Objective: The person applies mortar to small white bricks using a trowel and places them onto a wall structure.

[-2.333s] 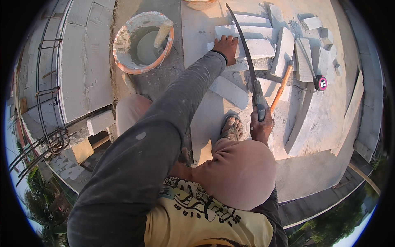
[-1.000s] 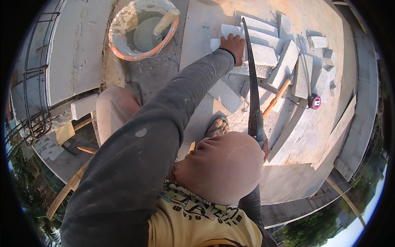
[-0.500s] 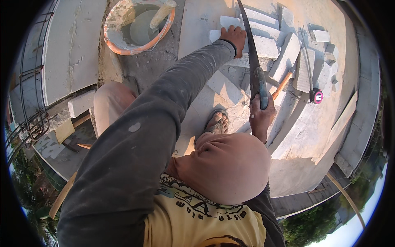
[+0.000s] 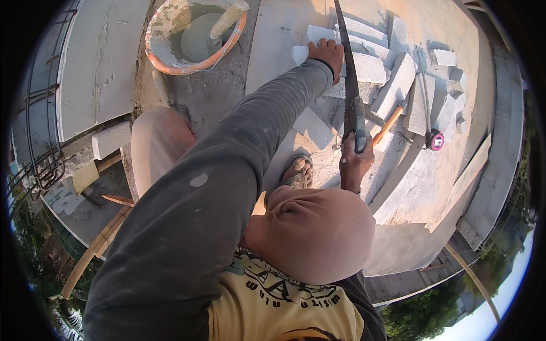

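Observation:
My right hand [image 4: 356, 156] is closed around the grip of a hand saw [image 4: 352, 74], whose long dark toothed blade points away from me. The blade crosses a white lightweight block [image 4: 365, 67], beside my left hand. Reaching forward, my left hand [image 4: 328, 57] grips the block's left part, fingers bent over it just left of the blade. How deep the teeth sit in the block cannot be made out. Right of the saw lies a hammer [image 4: 389, 124] with an orange-brown handle. Further right is a pink and black tape measure [image 4: 434, 140].
More white blocks [image 4: 395, 85] lie loosely piled at the far right. An orange-rimmed bucket [image 4: 196, 71] with grey content and a pale rod-like thing stands far left. My sandalled foot [image 4: 297, 170] is just left of the saw grip. Bent steel bars [image 4: 42, 136] run along the left edge.
My right hand and the saw have shifted slightly toward me and to the left. My left hand keeps its place on the block. The whole view has shifted a little.

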A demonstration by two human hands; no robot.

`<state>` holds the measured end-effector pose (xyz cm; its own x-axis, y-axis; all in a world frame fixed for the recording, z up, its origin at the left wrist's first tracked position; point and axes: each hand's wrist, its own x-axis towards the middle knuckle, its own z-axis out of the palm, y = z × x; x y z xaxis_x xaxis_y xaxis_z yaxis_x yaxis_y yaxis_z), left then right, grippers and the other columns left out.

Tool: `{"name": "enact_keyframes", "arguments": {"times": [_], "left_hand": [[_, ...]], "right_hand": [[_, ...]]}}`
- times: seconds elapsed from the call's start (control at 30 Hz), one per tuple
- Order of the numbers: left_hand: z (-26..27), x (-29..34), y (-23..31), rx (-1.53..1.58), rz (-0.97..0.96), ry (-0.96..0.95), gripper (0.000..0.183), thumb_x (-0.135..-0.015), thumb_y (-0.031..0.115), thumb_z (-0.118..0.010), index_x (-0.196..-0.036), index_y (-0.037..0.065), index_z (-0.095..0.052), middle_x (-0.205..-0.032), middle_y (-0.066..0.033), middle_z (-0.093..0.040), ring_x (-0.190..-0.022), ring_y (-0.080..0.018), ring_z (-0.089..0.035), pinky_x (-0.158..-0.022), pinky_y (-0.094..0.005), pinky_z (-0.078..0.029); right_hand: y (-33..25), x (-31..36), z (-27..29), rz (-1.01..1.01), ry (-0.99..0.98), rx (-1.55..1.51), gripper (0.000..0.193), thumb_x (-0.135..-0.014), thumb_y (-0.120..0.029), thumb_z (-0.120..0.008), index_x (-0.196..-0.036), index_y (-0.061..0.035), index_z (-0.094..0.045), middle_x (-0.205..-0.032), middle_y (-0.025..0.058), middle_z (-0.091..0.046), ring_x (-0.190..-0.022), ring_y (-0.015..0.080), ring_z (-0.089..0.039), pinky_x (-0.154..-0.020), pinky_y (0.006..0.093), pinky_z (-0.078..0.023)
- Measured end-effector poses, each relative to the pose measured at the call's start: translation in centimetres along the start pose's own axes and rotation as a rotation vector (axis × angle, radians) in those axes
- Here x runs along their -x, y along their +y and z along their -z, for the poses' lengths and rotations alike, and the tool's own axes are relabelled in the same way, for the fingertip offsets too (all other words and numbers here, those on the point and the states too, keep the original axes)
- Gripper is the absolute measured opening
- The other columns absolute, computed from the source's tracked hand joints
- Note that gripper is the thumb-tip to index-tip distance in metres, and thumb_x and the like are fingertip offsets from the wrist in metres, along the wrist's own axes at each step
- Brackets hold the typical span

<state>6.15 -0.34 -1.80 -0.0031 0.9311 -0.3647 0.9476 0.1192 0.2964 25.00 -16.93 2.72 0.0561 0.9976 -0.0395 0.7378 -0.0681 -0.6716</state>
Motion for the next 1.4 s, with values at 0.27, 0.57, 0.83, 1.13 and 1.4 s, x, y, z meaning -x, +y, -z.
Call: {"name": "enact_keyframes", "arguments": {"times": [0.27,0.57,0.83,1.13,1.4], "left_hand": [[-0.1,-0.4,-0.2,-0.009,-0.029,-0.016,0.075,-0.068,0.02,-0.081,-0.133,0.007,-0.044,-0.133,-0.013,-0.046,-0.129,-0.0327,-0.042,-0.104,-0.0583,-0.035],[-1.0,-0.8,-1.3,-0.091,-0.121,0.042,0.082,-0.063,0.017,-0.084,-0.133,0.004,-0.044,-0.133,-0.0138,-0.046,-0.129,-0.0333,-0.042,-0.103,-0.0584,-0.037],[0.3,-1.3,-1.3,-0.078,-0.136,-0.07,0.087,-0.066,0.017,-0.085,-0.14,0.005,-0.041,-0.136,-0.0147,-0.044,-0.131,-0.0336,-0.04,-0.105,-0.0575,-0.036],[1.7,2.1,-4.3,0.013,-0.319,-0.07,0.092,-0.066,0.033,-0.088,-0.139,-0.002,-0.042,-0.136,-0.0213,-0.043,-0.13,-0.0394,-0.04,-0.104,-0.0532,-0.04],[5.9,0.3,-4.4,-0.098,-0.361,-0.213,0.076,-0.07,0.03,-0.084,-0.13,-0.001,-0.051,-0.131,-0.0217,-0.048,-0.124,-0.039,-0.046,-0.104,-0.0499,-0.042]], "right_hand": [[-0.1,-1.4,0.5,0.063,-0.015,-0.014,0.026,-0.087,-0.014,-0.062,-0.107,0.0032,-0.063,-0.074,0.0186,-0.068,-0.062,0.0287,-0.068,-0.059,0.039,-0.052],[2.2,3.3,1.7,-0.171,-0.023,-0.186,0.029,-0.089,-0.012,-0.061,-0.115,0.0007,-0.062,-0.082,0.0158,-0.068,-0.072,0.0191,-0.067,-0.065,0.0332,-0.052],[1.1,-3.6,-2.2,0.139,0.048,-0.054,0.034,-0.086,-0.018,-0.066,-0.112,0.0043,-0.062,-0.071,0.0161,-0.067,-0.061,0.0273,-0.067,-0.06,0.0368,-0.053],[-2.3,0.1,-0.7,-0.013,-0.021,-0.301,0.038,-0.089,-0.015,-0.065,-0.121,0.0038,-0.06,-0.069,0.0117,-0.065,-0.056,0.0149,-0.063,-0.056,0.0309,-0.051],[-4.8,-1.2,-1.8,0.054,0.061,-0.277,0.041,-0.086,-0.01,-0.064,-0.123,0.0052,-0.058,-0.063,0.0121,-0.063,-0.05,0.018,-0.062,-0.051,0.033,-0.05]]}}
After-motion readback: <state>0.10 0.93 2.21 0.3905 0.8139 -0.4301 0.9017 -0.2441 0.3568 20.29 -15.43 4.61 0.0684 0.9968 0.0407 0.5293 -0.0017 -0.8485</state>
